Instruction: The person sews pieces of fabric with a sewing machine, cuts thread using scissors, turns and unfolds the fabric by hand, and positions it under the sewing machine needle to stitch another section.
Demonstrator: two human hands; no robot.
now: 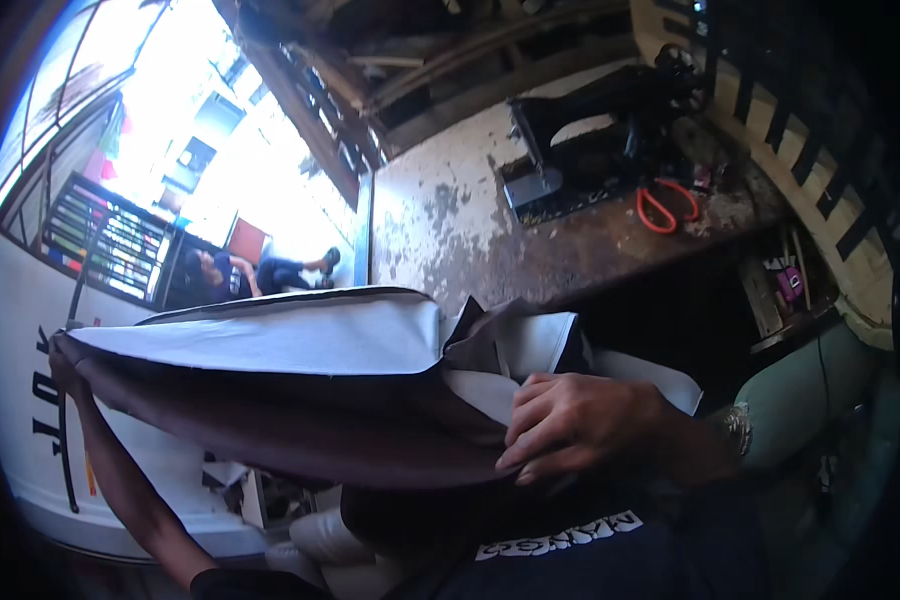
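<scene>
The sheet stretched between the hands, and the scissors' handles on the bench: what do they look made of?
Sheet: likely woven cloth, matte, dark brown outside with a white lining; it sags and folds softly. Scissors' handles: probably smooth orange plastic, from the bright, even colour; blades unclear.

cloth (270, 400): dark brown, white lining | scissors (667, 205): orange handles | sewing machine (590, 130): black

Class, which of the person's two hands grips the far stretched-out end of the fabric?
The left hand, arm extended to the fabric's outer end; the right hand pinches it close to the body.
</scene>
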